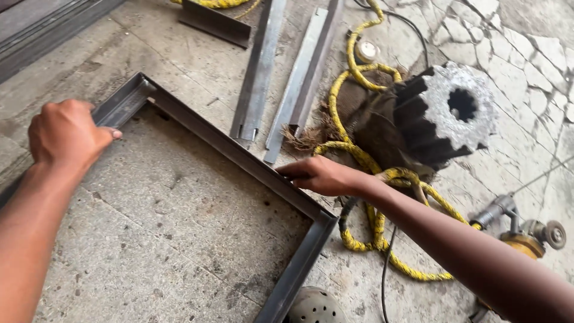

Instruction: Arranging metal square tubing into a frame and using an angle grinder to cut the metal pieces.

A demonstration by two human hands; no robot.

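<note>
Fingers (293, 172) of my right hand (326, 176) lie narrow and nearly flat along the top edge of the steel frame (239, 152), at the middle of the picture; they press on the long diagonal bar but do not wrap round it. My left hand (66, 134), at the left of the picture, is curled over the frame's shorter bar, thumb tip showing on the inner side, gripping it near the upper corner. I see the frame as dark angle steel lying flat on the concrete floor (167, 239), one corner at upper left and another at lower centre, where a bar turns down toward the bottom edge.

Just beyond my right hand, a yellow rope (359, 155) loops over the floor and round a large dark toothed gear (442, 113) with a pale face and a splined hole. Above the frame, three loose steel strips (299, 78) lie side by side, running toward the top edge. An angle grinder (526, 236) with a yellowish body sits at the lower right, its black cable (387, 263) trailing across the floor. A rounded perforated grey object (314, 306) shows at the bottom edge, just beside the frame.
</note>
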